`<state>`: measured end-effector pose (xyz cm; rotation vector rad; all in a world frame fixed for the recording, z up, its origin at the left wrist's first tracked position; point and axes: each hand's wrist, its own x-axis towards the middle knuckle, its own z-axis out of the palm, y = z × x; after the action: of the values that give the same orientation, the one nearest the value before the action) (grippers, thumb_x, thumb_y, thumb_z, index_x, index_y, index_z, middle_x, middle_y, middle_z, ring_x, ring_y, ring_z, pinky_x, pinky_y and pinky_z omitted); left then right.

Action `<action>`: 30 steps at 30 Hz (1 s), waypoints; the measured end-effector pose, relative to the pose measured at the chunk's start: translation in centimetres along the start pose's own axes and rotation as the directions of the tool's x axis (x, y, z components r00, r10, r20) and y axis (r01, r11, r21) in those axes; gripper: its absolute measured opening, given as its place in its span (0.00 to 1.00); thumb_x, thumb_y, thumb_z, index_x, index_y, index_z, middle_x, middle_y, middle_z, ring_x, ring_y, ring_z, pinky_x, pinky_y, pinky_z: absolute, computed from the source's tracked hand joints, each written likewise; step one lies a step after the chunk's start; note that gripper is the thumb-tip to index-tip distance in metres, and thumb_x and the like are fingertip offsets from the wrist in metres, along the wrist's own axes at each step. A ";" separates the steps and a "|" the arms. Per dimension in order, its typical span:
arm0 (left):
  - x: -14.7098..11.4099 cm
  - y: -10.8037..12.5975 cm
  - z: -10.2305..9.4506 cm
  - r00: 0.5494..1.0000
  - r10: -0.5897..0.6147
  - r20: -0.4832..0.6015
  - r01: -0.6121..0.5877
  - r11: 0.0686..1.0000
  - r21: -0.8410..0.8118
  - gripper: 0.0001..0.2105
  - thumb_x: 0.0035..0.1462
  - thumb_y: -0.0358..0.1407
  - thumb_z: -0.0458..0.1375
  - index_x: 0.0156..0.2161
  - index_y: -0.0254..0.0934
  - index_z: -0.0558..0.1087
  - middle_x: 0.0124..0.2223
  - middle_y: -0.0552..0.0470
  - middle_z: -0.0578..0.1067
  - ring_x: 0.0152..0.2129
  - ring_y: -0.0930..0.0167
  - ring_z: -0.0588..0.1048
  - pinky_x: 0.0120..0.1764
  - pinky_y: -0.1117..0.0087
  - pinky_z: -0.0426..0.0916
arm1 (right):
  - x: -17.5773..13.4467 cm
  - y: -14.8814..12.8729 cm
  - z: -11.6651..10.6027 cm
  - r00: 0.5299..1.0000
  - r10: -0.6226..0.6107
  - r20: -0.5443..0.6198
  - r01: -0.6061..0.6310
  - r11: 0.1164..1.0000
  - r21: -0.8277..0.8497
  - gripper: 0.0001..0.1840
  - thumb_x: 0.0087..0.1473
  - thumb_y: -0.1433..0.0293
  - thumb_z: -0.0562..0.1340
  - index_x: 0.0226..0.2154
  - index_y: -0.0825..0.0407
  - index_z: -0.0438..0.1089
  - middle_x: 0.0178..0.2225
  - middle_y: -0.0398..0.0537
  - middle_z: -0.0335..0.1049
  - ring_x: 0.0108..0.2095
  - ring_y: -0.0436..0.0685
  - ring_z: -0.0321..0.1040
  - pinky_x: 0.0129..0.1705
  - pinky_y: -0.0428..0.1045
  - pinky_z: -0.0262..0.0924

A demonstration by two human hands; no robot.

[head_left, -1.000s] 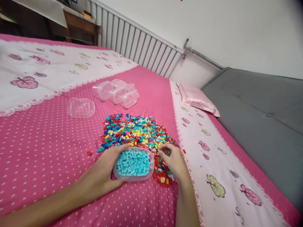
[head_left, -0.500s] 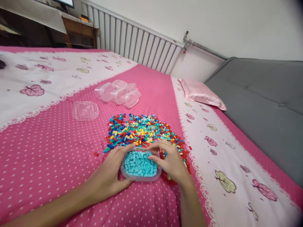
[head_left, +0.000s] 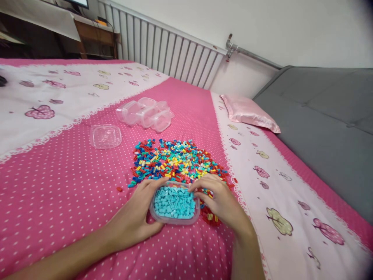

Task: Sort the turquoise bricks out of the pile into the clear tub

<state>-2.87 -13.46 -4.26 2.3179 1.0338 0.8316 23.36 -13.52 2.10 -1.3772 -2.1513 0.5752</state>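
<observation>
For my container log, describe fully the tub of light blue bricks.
The tub is clear, apparently plastic, with rounded corners and a pale rim. Its open top faces up, showing light blue bricks inside. It is beside the mixed pile on the bedspread. The left hand holds its left side; the right hand is at its right rim.

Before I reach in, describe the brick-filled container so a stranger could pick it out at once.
On the pink polka-dot bedspread, find the multicoloured heap of toy bricks. At its near edge, the person's left hand grips a clear plastic container. Unlike the clear containers clustered beyond the heap, this one is filled with turquoise bricks.
</observation>
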 end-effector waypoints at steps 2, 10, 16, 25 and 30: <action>0.0 0.1 -0.1 1.000 -0.005 0.010 0.005 1.000 0.004 0.40 0.52 0.29 0.60 0.68 0.46 0.49 0.63 0.44 0.64 0.60 0.55 0.64 0.60 0.52 0.65 | 0.1 -0.1 0.1 1.000 0.001 -0.003 -0.001 1.000 -0.004 0.11 0.56 0.80 0.68 0.36 0.46 0.78 0.38 0.41 0.79 0.42 0.57 0.71 0.49 0.54 0.59; 0.1 0.1 0.0 1.000 0.016 0.004 -0.016 1.000 0.015 0.40 0.52 0.29 0.59 0.67 0.46 0.49 0.63 0.45 0.65 0.61 0.57 0.63 0.61 0.53 0.64 | 0.4 -1.2 0.9 0.997 -0.057 -0.047 0.059 0.998 0.027 0.06 0.53 0.74 0.72 0.33 0.46 0.78 0.33 0.41 0.78 0.39 0.56 0.69 0.47 0.52 0.56; 0.1 0.1 0.0 1.000 0.007 -0.008 -0.007 1.000 0.013 0.40 0.51 0.29 0.60 0.67 0.45 0.50 0.63 0.45 0.66 0.60 0.57 0.64 0.61 0.52 0.64 | 1.0 -1.8 1.6 0.989 -0.133 -0.070 0.132 0.991 -0.009 0.06 0.56 0.72 0.71 0.30 0.48 0.75 0.31 0.37 0.78 0.37 0.53 0.68 0.51 0.53 0.52; 0.1 0.1 0.0 1.000 0.017 -0.004 -0.017 1.000 0.003 0.40 0.51 0.29 0.60 0.67 0.45 0.50 0.63 0.45 0.66 0.60 0.56 0.64 0.61 0.52 0.64 | 1.0 -1.6 1.7 0.983 -0.184 0.001 0.182 0.974 -0.132 0.06 0.57 0.70 0.70 0.30 0.47 0.75 0.32 0.36 0.75 0.39 0.53 0.67 0.59 0.56 0.45; 0.0 0.1 0.0 1.000 0.018 -0.003 -0.018 1.000 0.003 0.39 0.53 0.30 0.60 0.68 0.45 0.49 0.63 0.44 0.64 0.61 0.56 0.63 0.61 0.52 0.64 | 0.6 -1.1 1.1 0.988 -0.153 0.003 0.152 0.979 -0.138 0.06 0.56 0.71 0.71 0.30 0.47 0.74 0.33 0.37 0.74 0.40 0.54 0.67 0.60 0.57 0.44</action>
<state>-2.80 -13.48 -4.26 2.3327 1.0176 0.8408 21.62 -13.47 2.02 -1.2662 -2.3027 0.3678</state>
